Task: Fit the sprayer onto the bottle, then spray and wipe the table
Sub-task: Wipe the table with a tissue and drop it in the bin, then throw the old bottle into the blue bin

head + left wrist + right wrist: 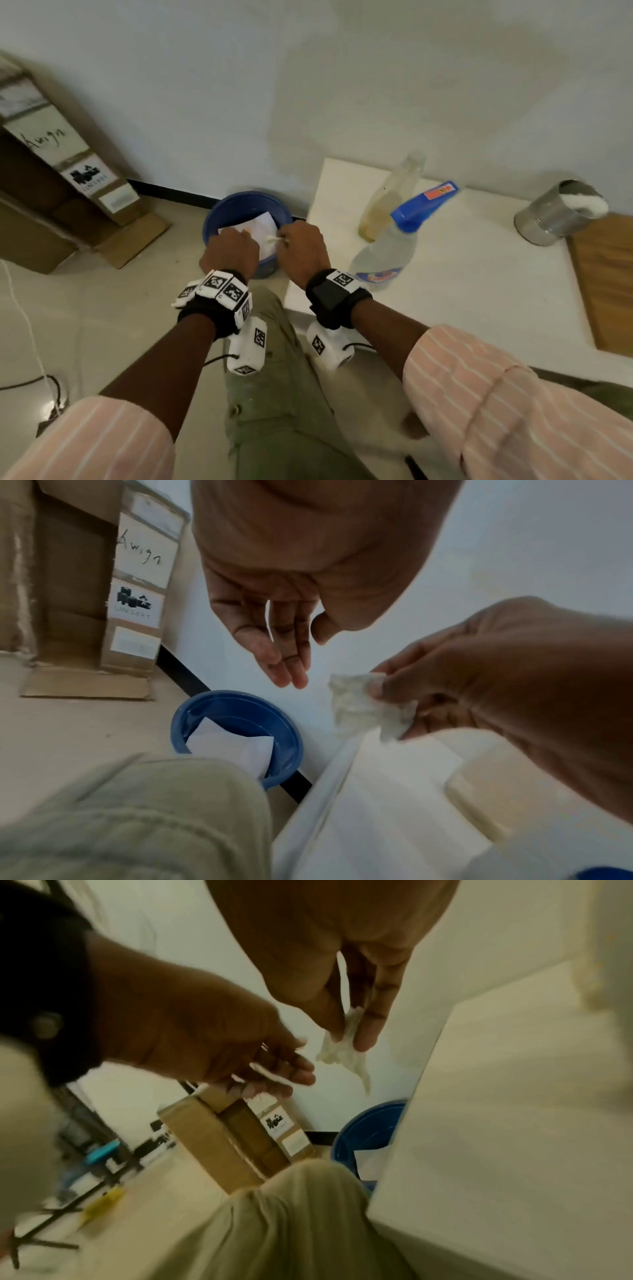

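The spray bottle (385, 255) stands near the left end of the white table (479, 284) with its blue sprayer (419, 205) on top. Both hands are off the table's left end, above a blue bin (212, 219). My right hand (283, 238) pinches a small crumpled white tissue (272, 238) between thumb and fingers; the tissue (342, 1053) hangs below the fingertips. My left hand (241, 235) is next to it with fingers relaxed and holds nothing. In the left wrist view, the left hand (289, 673) is open and apart from the tissue (359, 704).
The blue bin (176, 723) sits on the floor with white paper (232, 748) in it. A clear bottle of yellowish liquid (385, 202), a steel can (551, 219) and a wooden board (606, 281) are on the table. A cardboard box (51, 178) leans at the left wall.
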{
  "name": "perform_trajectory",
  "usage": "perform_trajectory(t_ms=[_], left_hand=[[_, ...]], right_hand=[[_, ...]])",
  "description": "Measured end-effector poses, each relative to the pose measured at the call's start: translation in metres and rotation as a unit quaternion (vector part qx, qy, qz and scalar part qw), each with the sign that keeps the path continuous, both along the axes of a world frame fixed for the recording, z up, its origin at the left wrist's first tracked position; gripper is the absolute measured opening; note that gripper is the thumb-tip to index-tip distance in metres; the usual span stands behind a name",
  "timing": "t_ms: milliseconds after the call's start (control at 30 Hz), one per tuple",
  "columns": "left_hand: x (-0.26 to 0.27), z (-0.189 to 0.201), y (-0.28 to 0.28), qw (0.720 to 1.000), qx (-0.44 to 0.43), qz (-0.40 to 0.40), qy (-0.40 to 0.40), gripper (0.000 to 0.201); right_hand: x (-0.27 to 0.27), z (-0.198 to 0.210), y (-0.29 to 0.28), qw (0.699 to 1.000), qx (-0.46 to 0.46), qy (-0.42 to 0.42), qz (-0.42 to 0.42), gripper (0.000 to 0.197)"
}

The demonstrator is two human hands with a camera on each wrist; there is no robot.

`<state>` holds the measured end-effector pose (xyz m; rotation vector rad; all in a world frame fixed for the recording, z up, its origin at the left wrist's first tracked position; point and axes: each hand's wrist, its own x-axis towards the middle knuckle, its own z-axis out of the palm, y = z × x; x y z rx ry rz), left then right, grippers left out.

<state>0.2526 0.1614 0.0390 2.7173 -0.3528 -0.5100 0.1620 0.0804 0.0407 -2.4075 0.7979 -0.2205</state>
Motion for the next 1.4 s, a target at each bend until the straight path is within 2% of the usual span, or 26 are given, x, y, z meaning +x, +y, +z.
perform_trajectory(t_ms=[133, 267, 400, 600, 733, 833, 933, 1033, 1133, 1233, 1300, 1367, 1400], left_hand=[[0.026, -0.034, 0.016, 0.998, 0.000, 0.035, 0.047, 0.046], [0.040, -0.058, 0.025, 0.996, -0.015, 0.042, 0.077, 0.051], [0.044, -0.072, 0.025, 0.996, -0.021, 0.037, 0.083, 0.054], [0.036, -0.067, 0.010, 0.997, -0.039, 0.004, 0.074, 0.046], [0.024, -0.054, -0.004, 0.996, -0.058, -0.031, 0.067, 0.041], [0.010, -0.045, -0.013, 0.992, -0.071, -0.090, 0.044, 0.037], [-0.006, -0.035, -0.026, 0.980, -0.088, -0.176, 0.011, 0.031], [-0.025, -0.017, -0.041, 0.970, -0.110, -0.218, 0.000, 0.031], [-0.049, 0.004, -0.056, 0.968, -0.113, -0.223, 0.001, 0.029], [-0.061, 0.009, -0.072, 0.963, -0.148, -0.223, 0.034, 0.014], [-0.063, 0.008, -0.085, 0.958, -0.179, -0.215, 0.060, 0.015], [-0.065, 0.010, -0.094, 0.955, -0.186, -0.224, 0.055, 0.014], [-0.066, 0.012, -0.096, 0.954, -0.186, -0.231, 0.048, 0.016]], right_hand=[[0.049, -0.005, -0.005, 0.995, 0.089, -0.028, -0.044, 0.032], [0.080, -0.020, -0.012, 0.991, 0.132, -0.008, 0.006, 0.050], [0.087, -0.037, -0.019, 0.991, 0.135, -0.005, 0.010, 0.056], [0.062, -0.049, -0.021, 0.999, 0.046, 0.010, 0.013, 0.040], [0.027, -0.037, -0.008, 0.997, -0.035, 0.023, 0.068, 0.035], [-0.005, -0.027, 0.004, 0.988, -0.101, 0.002, 0.114, 0.033], [-0.037, -0.006, 0.010, 0.982, -0.147, -0.022, 0.119, 0.039], [-0.065, 0.023, 0.006, 0.960, -0.247, -0.095, 0.098, 0.033], [-0.092, 0.066, 0.002, 0.910, -0.340, -0.223, 0.076, 0.025], [-0.120, 0.122, -0.013, 0.850, -0.352, -0.393, -0.001, 0.014], [-0.135, 0.146, -0.043, 0.820, -0.335, -0.455, -0.097, 0.015], [-0.144, 0.151, -0.087, 0.830, -0.282, -0.434, -0.209, 0.015], [-0.145, 0.144, -0.110, 0.853, -0.244, -0.386, -0.255, 0.017]])
